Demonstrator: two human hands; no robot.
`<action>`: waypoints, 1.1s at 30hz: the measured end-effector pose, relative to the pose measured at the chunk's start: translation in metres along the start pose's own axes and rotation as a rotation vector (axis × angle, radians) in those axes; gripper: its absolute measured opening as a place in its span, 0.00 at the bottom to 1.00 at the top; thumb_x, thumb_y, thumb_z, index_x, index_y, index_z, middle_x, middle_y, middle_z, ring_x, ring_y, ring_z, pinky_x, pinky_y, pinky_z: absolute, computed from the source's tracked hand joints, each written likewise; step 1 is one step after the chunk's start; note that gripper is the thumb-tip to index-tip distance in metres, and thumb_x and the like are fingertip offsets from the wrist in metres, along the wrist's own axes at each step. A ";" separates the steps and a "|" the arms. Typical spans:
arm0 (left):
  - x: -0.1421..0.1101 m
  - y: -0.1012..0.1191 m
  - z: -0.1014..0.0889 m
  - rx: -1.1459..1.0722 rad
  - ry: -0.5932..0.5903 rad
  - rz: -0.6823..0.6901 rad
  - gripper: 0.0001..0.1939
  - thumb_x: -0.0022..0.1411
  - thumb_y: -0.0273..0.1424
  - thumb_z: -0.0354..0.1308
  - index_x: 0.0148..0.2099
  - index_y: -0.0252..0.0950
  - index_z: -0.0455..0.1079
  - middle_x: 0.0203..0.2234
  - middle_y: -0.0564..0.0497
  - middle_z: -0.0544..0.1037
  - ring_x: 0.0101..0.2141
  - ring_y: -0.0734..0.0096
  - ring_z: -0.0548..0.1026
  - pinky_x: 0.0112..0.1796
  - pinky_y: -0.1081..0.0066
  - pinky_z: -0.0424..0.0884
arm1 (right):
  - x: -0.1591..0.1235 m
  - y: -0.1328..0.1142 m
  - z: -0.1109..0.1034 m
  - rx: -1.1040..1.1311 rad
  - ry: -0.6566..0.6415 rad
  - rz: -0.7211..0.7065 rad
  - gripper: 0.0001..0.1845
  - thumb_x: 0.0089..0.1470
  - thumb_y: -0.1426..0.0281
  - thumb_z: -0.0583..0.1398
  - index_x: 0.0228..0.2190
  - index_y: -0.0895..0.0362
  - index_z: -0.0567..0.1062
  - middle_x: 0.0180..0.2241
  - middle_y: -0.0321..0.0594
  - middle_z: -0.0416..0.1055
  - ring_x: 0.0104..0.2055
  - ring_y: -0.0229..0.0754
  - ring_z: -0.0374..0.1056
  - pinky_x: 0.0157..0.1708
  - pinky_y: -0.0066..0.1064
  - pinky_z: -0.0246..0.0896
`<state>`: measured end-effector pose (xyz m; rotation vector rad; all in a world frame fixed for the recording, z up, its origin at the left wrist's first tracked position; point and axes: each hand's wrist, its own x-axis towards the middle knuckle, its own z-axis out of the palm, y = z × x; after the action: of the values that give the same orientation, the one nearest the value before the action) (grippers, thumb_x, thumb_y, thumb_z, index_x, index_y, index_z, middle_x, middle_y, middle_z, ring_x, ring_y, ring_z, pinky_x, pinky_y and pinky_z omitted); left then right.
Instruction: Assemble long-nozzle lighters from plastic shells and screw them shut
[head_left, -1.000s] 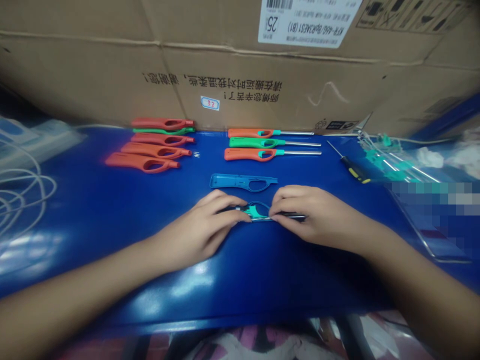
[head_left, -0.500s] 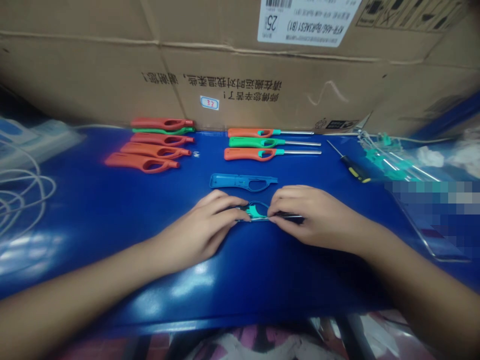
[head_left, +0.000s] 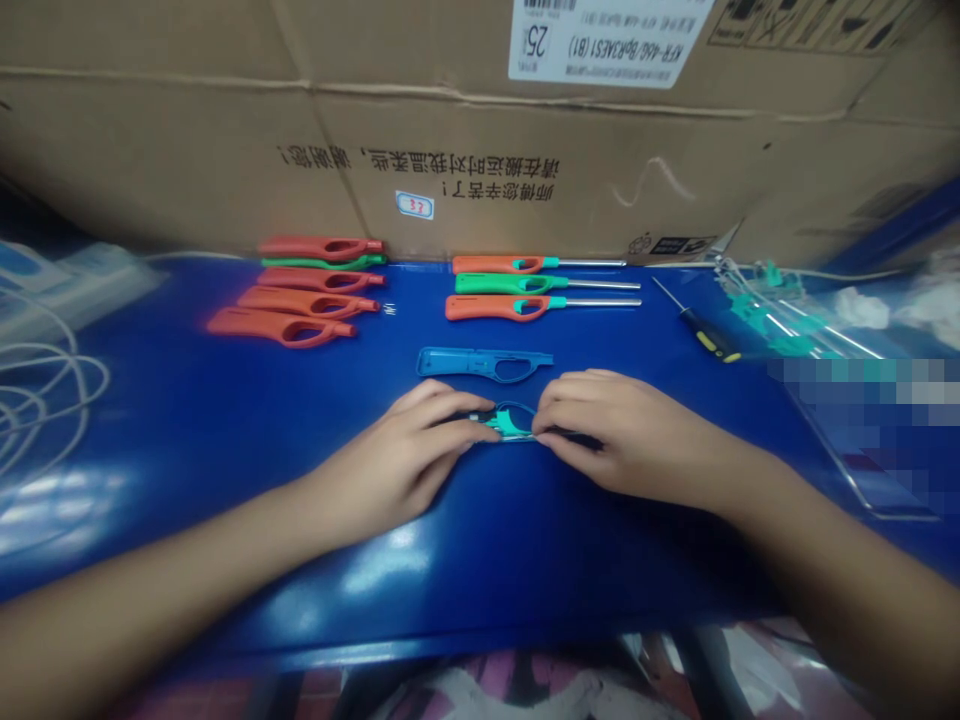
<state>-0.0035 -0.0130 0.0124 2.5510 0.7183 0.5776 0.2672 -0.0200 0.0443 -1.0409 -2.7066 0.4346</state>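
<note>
Between my two hands lies a blue lighter half-shell (head_left: 516,406) with a teal trigger part (head_left: 511,424) set in it. My left hand (head_left: 424,440) pinches its handle end, fingers covering most of that end. On the other side, my right hand (head_left: 622,430) has thumb and fingertips closed at the nozzle end, by the base of the metal tube, which the hand largely hides. Just beyond them an empty blue half-shell (head_left: 484,364) rests with its inside facing up.
Lighter casings, mostly orange (head_left: 285,326), lie at the back left beside small springs (head_left: 389,309). Lighters with metal tubes (head_left: 499,308) line the back centre. A screwdriver (head_left: 709,335) and teal tube parts (head_left: 795,310) lie right. A cardboard box (head_left: 225,150) stands behind; white cable (head_left: 45,400) coils left.
Both hands keep nearly the same hold on the blue half-shell, with only a tiny shift of the fingers. The whole view has drifted slightly.
</note>
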 end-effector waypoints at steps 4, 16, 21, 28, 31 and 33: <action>-0.001 0.001 0.000 0.011 -0.006 0.001 0.17 0.72 0.22 0.50 0.57 0.40 0.72 0.57 0.46 0.72 0.55 0.62 0.67 0.56 0.59 0.69 | -0.001 0.000 -0.001 -0.001 0.000 -0.002 0.09 0.64 0.72 0.57 0.37 0.56 0.79 0.39 0.39 0.76 0.42 0.42 0.71 0.45 0.37 0.61; -0.001 -0.001 0.001 0.015 0.018 0.015 0.18 0.72 0.22 0.50 0.58 0.40 0.72 0.56 0.46 0.73 0.54 0.62 0.68 0.55 0.58 0.70 | -0.001 0.001 -0.003 -0.014 -0.002 0.003 0.09 0.63 0.73 0.57 0.35 0.56 0.78 0.33 0.38 0.72 0.37 0.41 0.67 0.41 0.35 0.58; 0.000 -0.001 0.001 0.012 0.013 0.011 0.18 0.72 0.22 0.50 0.58 0.40 0.73 0.56 0.45 0.73 0.54 0.61 0.68 0.55 0.58 0.70 | 0.000 -0.001 -0.003 -0.008 -0.016 0.002 0.09 0.63 0.73 0.58 0.32 0.56 0.78 0.29 0.35 0.72 0.34 0.40 0.66 0.40 0.35 0.56; 0.000 -0.001 0.001 0.016 0.016 0.012 0.18 0.71 0.22 0.51 0.58 0.41 0.72 0.56 0.46 0.74 0.54 0.63 0.68 0.55 0.59 0.71 | -0.002 0.002 -0.008 -0.045 0.076 0.005 0.09 0.64 0.72 0.57 0.37 0.56 0.79 0.33 0.39 0.75 0.36 0.41 0.68 0.40 0.35 0.59; 0.001 -0.002 0.001 0.009 0.033 0.019 0.17 0.71 0.23 0.53 0.58 0.41 0.72 0.55 0.46 0.75 0.54 0.63 0.70 0.55 0.60 0.71 | -0.001 0.006 -0.008 -0.126 0.164 0.026 0.12 0.64 0.72 0.56 0.44 0.56 0.78 0.41 0.45 0.74 0.43 0.46 0.68 0.45 0.39 0.62; 0.001 -0.003 0.001 -0.004 0.047 0.027 0.16 0.71 0.23 0.53 0.57 0.40 0.73 0.54 0.45 0.76 0.54 0.64 0.71 0.55 0.61 0.71 | -0.001 0.008 -0.006 -0.182 0.187 0.037 0.17 0.63 0.75 0.55 0.51 0.55 0.76 0.48 0.49 0.72 0.49 0.50 0.67 0.49 0.44 0.63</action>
<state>-0.0036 -0.0106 0.0100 2.5553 0.6988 0.6487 0.2741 -0.0137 0.0470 -1.1183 -2.6001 0.0911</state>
